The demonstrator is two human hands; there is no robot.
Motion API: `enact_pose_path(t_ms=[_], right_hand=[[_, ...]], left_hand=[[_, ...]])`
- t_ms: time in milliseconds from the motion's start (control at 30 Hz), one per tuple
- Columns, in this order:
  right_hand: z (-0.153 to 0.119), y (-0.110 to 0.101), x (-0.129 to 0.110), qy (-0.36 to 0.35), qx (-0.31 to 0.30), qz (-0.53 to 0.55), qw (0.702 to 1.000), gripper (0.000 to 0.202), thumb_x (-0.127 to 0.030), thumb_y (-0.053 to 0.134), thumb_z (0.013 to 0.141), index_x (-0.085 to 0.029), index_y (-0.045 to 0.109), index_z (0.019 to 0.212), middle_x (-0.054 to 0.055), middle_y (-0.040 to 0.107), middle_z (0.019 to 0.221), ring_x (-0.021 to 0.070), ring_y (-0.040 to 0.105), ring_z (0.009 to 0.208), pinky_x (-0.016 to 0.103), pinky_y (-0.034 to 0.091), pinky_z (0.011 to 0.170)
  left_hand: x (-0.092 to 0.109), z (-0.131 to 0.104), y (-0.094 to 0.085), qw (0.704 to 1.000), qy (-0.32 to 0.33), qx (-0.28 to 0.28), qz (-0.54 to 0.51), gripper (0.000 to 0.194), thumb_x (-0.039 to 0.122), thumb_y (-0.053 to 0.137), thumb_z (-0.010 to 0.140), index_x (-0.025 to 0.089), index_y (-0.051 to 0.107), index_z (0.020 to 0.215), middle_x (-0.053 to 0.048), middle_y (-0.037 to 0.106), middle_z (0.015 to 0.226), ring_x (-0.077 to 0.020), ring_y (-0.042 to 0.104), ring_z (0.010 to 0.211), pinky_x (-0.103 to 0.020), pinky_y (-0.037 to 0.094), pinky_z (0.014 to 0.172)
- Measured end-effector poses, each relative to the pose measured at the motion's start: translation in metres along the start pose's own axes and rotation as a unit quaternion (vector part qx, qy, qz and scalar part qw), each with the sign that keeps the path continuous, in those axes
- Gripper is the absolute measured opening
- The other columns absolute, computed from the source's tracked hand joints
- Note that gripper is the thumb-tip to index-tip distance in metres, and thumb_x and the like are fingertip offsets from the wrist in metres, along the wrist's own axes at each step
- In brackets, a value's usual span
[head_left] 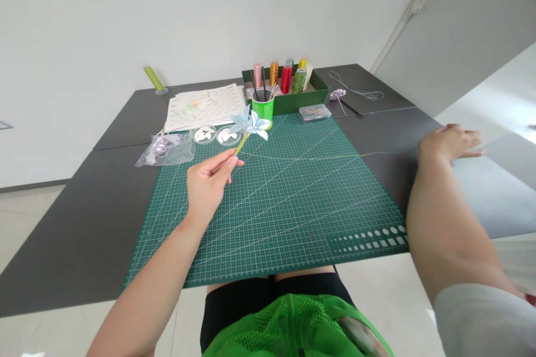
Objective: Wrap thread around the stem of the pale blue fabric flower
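Note:
My left hand (pixel 211 181) pinches the yellow-green stem of a pale blue flower (pixel 252 122) above the green cutting mat (pixel 293 206). The flower's petals tilt up and to the right, in front of a green can (pixel 263 109). A thin yellowish thread (pixel 310 158) runs from near the stem across the mat to the right. Far to the right, past the mat's edge, my right hand (pixel 451 142) is stretched out with its fingers apart, slightly blurred. No object shows in it.
Behind the mat stands a dark green box (pixel 293 104) with several thread spools. Printed sheets (pixel 205 106), two small dishes and a plastic bag (pixel 165 149) lie at the left. A clear case (pixel 315 112) and a purple flower (pixel 337 94) lie at the back right.

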State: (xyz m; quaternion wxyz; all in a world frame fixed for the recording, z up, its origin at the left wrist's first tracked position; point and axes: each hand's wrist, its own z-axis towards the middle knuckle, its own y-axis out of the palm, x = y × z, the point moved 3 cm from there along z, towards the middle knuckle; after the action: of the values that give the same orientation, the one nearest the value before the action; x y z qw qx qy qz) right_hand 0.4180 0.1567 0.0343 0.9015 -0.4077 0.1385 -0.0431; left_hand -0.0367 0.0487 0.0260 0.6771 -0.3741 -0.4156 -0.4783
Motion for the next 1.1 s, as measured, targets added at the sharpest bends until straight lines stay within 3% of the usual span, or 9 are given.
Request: enact_pose_path(t_ms=[200,333,433,500,700,833,900,1000,1100], right_hand=[[-0.003,0.015,-0.040,-0.049,-0.035,0.056,0.997,0.037,-0.029,0.040,0.101,-0.024,0.069,0.123,0.017,0.063,0.131,0.0311,0.056,0.124,0.062,0.035,0.109],[-0.027,0.024,-0.105,-0.108,-0.131,0.130,0.977,0.040,-0.020,0.041,0.099,-0.019,0.068,0.129,0.016,0.062,0.138,0.0327,0.053,0.135,0.065,0.029,0.118],[-0.077,0.014,-0.169,-0.264,-0.255,0.260,0.893,0.043,-0.021,0.039,0.102,-0.026,0.064,0.138,0.010,0.063,0.141,0.0298,0.053,0.138,0.065,0.017,0.127],[-0.113,0.000,-0.199,-0.297,-0.333,0.353,0.822,0.044,-0.024,0.038,0.104,-0.027,0.062,0.141,0.009,0.067,0.134,0.0289,0.058,0.133,0.063,0.023,0.127],[-0.168,-0.021,-0.213,-0.136,-0.433,0.594,0.664,0.045,-0.045,0.045,0.106,-0.027,0.058,0.144,0.010,0.062,0.146,0.0270,0.057,0.136,0.052,0.044,0.118],[-0.181,-0.018,-0.213,-0.110,-0.466,0.660,0.579,0.051,-0.050,0.057,0.100,-0.030,0.053,0.147,0.010,0.064,0.138,0.0201,0.072,0.099,0.042,0.060,0.093],[-0.184,-0.019,-0.213,-0.122,-0.472,0.637,0.597,0.054,-0.050,0.058,0.099,-0.026,0.051,0.147,0.008,0.070,0.116,0.0131,0.066,0.070,0.031,0.058,0.067],[-0.183,-0.026,-0.211,-0.180,-0.411,0.547,0.707,0.042,-0.043,0.057,0.101,-0.020,0.057,0.136,-0.007,0.054,0.065,0.0084,0.045,0.049,0.022,0.039,0.050],[-0.178,-0.035,-0.205,-0.252,-0.305,0.462,0.793,0.028,-0.035,0.050,0.105,-0.018,0.065,0.122,-0.011,0.041,0.052,0.0064,0.038,0.043,0.020,0.032,0.048]], left_hand=[[-0.001,-0.007,0.008,0.999,-0.009,-0.038,0.025,0.023,0.034,0.076,0.088,0.024,0.084,0.107,-0.004,0.081,0.081,-0.0091,0.053,0.049,-0.022,0.050,0.048],[0.000,-0.011,0.014,0.997,-0.016,-0.069,0.033,0.022,0.033,0.075,0.088,0.024,0.085,0.106,-0.004,0.081,0.081,-0.0093,0.053,0.048,-0.022,0.049,0.046],[0.001,-0.013,0.016,0.996,-0.021,-0.083,0.038,0.021,0.033,0.074,0.088,0.024,0.085,0.104,-0.004,0.081,0.079,-0.0091,0.051,0.046,-0.022,0.046,0.044],[0.001,-0.014,0.018,0.995,-0.023,-0.089,0.042,0.021,0.032,0.074,0.088,0.025,0.085,0.104,-0.004,0.081,0.080,-0.0088,0.050,0.046,-0.022,0.045,0.044],[0.001,-0.017,0.021,0.993,-0.041,-0.108,0.036,0.024,0.032,0.073,0.088,0.025,0.084,0.108,-0.003,0.081,0.078,-0.0084,0.048,0.044,-0.021,0.041,0.041],[0.002,-0.019,0.023,0.991,-0.049,-0.119,0.034,0.024,0.032,0.073,0.088,0.024,0.085,0.106,-0.004,0.081,0.078,-0.0098,0.053,0.045,-0.022,0.045,0.044],[0.003,-0.020,0.024,0.991,-0.054,-0.122,0.030,0.024,0.033,0.073,0.087,0.023,0.085,0.106,-0.004,0.081,0.079,-0.0102,0.054,0.045,-0.023,0.045,0.044],[0.002,-0.021,0.025,0.990,-0.064,-0.123,0.017,0.026,0.035,0.074,0.087,0.022,0.085,0.106,-0.005,0.081,0.078,-0.0103,0.053,0.046,-0.023,0.046,0.045],[0.001,-0.021,0.025,0.989,-0.085,-0.120,0.013,0.028,0.037,0.074,0.087,0.022,0.084,0.107,-0.004,0.080,0.077,-0.0100,0.051,0.047,-0.023,0.047,0.046]])
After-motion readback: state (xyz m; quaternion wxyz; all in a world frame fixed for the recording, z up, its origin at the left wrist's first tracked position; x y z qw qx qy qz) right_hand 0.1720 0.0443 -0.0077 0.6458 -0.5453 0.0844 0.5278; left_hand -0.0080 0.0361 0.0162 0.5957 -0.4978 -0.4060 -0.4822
